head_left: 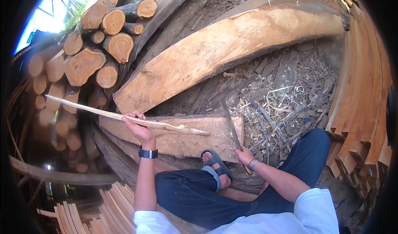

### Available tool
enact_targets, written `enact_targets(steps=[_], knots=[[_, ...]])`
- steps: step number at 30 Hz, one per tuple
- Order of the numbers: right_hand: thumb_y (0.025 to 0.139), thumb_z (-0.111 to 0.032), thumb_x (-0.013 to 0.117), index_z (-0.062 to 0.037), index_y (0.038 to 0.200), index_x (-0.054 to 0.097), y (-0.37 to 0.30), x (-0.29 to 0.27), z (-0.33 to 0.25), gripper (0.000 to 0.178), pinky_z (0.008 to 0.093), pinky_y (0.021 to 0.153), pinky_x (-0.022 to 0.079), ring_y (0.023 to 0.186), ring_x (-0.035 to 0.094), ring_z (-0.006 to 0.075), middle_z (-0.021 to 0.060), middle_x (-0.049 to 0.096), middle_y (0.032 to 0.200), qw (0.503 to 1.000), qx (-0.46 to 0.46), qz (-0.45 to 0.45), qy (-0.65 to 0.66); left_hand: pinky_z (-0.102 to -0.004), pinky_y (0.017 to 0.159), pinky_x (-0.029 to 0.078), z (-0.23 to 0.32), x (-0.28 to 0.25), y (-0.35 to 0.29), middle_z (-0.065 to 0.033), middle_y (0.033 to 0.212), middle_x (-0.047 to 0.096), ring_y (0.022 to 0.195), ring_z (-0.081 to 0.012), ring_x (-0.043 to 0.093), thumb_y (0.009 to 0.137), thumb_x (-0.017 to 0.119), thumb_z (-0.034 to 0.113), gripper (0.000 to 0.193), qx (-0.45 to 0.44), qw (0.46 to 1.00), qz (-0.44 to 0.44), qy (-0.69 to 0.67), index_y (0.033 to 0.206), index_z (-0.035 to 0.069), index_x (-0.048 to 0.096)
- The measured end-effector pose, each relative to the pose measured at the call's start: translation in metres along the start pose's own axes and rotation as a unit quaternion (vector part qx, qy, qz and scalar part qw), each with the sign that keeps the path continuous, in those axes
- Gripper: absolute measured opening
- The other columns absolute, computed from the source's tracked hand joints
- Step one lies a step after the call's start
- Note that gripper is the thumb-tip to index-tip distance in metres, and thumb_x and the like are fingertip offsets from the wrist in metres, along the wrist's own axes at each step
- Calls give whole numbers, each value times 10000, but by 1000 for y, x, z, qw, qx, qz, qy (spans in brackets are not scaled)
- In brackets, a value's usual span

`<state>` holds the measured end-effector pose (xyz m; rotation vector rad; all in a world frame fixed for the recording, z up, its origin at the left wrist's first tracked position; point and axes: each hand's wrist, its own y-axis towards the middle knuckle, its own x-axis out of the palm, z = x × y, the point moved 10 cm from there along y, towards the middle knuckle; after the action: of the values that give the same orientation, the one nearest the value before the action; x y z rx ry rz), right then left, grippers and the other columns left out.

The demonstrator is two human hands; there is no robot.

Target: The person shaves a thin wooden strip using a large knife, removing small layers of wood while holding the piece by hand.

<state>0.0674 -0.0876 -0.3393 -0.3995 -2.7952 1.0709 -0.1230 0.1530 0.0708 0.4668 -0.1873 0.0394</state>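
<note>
My left hand (140, 128) grips a long, pale, peeled wooden stick (97, 113) near its middle. One end of the stick tapers to the far left; its knobbly other end lies over a thick wooden plank (199, 142) in front of me. My right hand (245, 156) is closed around the handle of a machete (230, 122), whose dark blade points up and away from me. The blade is apart from the stick and passes over the plank's right end. The thumb and some fingers of my left hand show above the stick.
A large curved wood slab (232, 43) lies beyond the plank. Cut logs (120, 47) are stacked at far left. Sawn boards (360, 93) pile up on the right, and thin slats (112, 205) at lower left. Shavings and sticks (282, 113) litter the ground beside my sandalled foot (217, 165).
</note>
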Motion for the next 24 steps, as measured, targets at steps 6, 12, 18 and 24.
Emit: enact_targets(steps=[6, 12, 18, 24], knots=[[833, -468, 568, 9, 612, 578, 8, -4, 9, 525, 337, 453, 491, 445, 598, 215, 112, 580, 520, 1000, 2, 12, 0, -260, 653, 394, 19, 20, -2, -30, 773, 465, 700, -119, 449, 997, 385, 416, 356, 64, 994, -15, 84, 870, 90, 451], [798, -367, 560, 8, 624, 612, 10, -6, 18, 417, 355, 515, 496, 476, 612, 225, 115, 584, 523, 999, 41, 8, 10, -258, 621, 384, 6, 16, 3, -22, 679, 461, 638, -121, 446, 971, 478, 330, 267, -54, 995, -27, -74, 856, 90, 494], [785, -380, 561, 23, 618, 617, -9, -25, -14, 441, 384, 549, 504, 507, 630, 269, 144, 589, 524, 995, -9, 67, -72, -252, 523, 317, 4, 15, 4, 11, 556, 357, 514, -103, 365, 931, 524, 340, 345, -131, 984, -37, -118, 675, 119, 457], [811, -568, 548, 26, 632, 622, -17, -24, -37, 625, 396, 594, 508, 571, 648, 312, 173, 584, 530, 994, -39, 58, -88, -260, 436, 267, 22, 21, 3, 19, 462, 250, 405, -100, 258, 950, 477, 336, 487, -95, 989, -31, -107, 550, 161, 261]])
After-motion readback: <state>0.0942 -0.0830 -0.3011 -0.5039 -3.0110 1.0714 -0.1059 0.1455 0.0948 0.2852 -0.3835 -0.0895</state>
